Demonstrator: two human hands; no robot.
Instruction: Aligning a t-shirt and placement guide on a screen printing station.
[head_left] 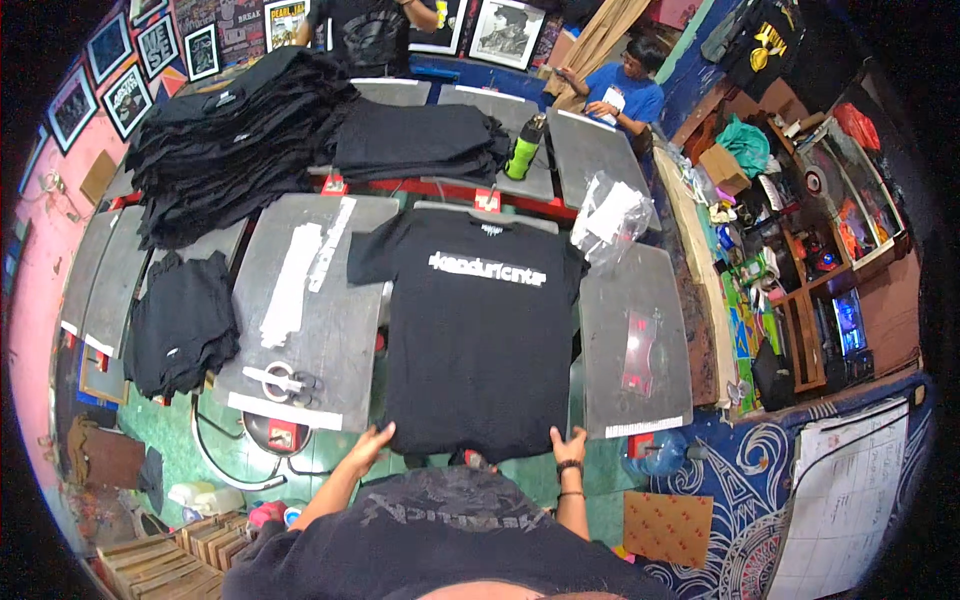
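A black T-shirt [480, 350] with white lettering across its chest lies spread, collar away from me, over a grey board in the middle. At its lower left corner my left hand [372, 446] is closed on the hem. The opposite corner of the hem is pinched in my right hand [568, 449], which has dark bands at the wrist. Between the two hands the hem hangs past the board's near end, and the shirt hides most of that board.
Grey boards flank the shirt; the left one [340, 280] bears white paper strips and a tape roll [273, 379]. Piles of black shirts [240, 130] stand far left. A green-and-black bottle [524, 150] and a clear plastic bag [610, 215] are beyond. A person in blue [628, 95] sits far right.
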